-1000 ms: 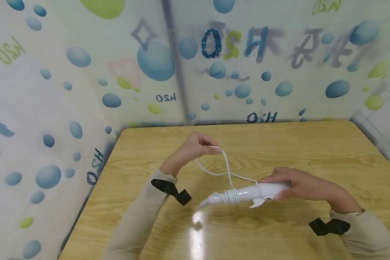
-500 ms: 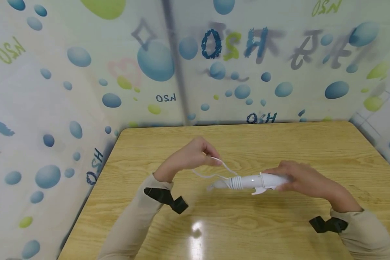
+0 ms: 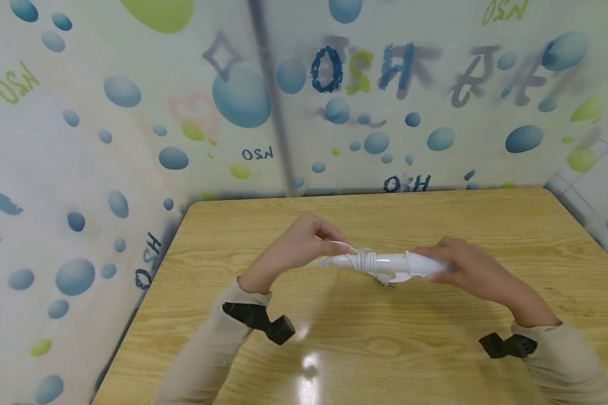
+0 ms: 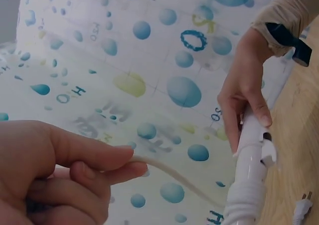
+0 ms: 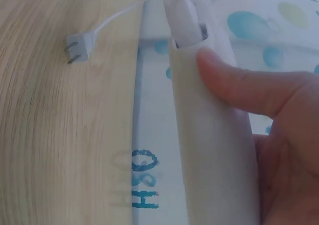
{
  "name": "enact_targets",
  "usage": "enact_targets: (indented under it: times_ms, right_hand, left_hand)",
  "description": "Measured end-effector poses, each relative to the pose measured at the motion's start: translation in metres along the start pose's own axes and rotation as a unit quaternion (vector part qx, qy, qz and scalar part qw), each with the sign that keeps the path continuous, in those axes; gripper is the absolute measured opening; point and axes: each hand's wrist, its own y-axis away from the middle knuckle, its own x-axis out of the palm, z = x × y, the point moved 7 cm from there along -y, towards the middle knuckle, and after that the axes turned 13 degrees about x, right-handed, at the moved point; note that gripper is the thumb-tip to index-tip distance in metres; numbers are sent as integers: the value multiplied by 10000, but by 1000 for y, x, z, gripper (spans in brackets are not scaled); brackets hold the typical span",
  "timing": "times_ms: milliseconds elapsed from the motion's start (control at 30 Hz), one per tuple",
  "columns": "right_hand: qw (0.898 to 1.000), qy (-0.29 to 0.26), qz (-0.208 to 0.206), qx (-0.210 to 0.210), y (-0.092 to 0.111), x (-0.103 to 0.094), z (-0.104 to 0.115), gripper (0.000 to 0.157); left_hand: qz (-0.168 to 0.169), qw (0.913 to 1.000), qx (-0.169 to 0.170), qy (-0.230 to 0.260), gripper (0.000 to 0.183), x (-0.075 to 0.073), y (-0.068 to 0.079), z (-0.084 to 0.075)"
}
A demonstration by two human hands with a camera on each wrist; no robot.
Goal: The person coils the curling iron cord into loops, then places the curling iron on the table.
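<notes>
A white curling iron [image 3: 392, 262] is held roughly level above the table, its narrow end to the left and a small lever [image 3: 401, 277] on its near side. Several turns of white cord [image 3: 367, 261] are wound round its slimmer part. My right hand [image 3: 473, 273] grips the thick end, the thumb lying along it in the right wrist view. My left hand [image 3: 301, 244], by the narrow end, pinches a length of the cord [image 4: 174, 175] between thumb and index finger. A two-pin plug [image 5: 79, 47] hangs from the cord beneath the iron.
The wooden table [image 3: 223, 343] spreads beneath both hands, with a bright light reflection near its front. A patterned wall covering [image 3: 405, 118] rises along the back edge and at both sides. Each wrist wears a black strap with a small device.
The curling iron has moved toward the table's far side, its narrow end closer to my left hand. The wide cord loop has shrunk. The plug has come into view under the iron.
</notes>
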Motion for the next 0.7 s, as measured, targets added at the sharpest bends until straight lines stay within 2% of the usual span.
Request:
enact_targets:
  times_ms: [133,233,333,433,567,700]
  right_hand:
    - [9983,-578,90,-20,2,-3,-10,52]
    - [9980,-632,-8,-62,2,-3,-11,51]
    - [9995,-227,-201,-122,-1,0,-5,52]
    - [9986,262,-372,-286,-6,6,7,52]
    - [9929,845,-600,-586,-10,12,24,53]
    - [9889,1171,-714,-574,-12,15,29,54]
  left_hand:
    - [-157,9998,-90,56,13,-13,5,5]
    - [-182,9997,-122,102,13,-10,4,4]
    - [-254,9992,-178,239,15,0,-2,-1]
    - [-474,9975,-238,462,16,8,-9,-2]
    - [-918,9916,-411,813,16,14,-16,4]
    - [-1137,9882,-340,967,14,18,-17,6]
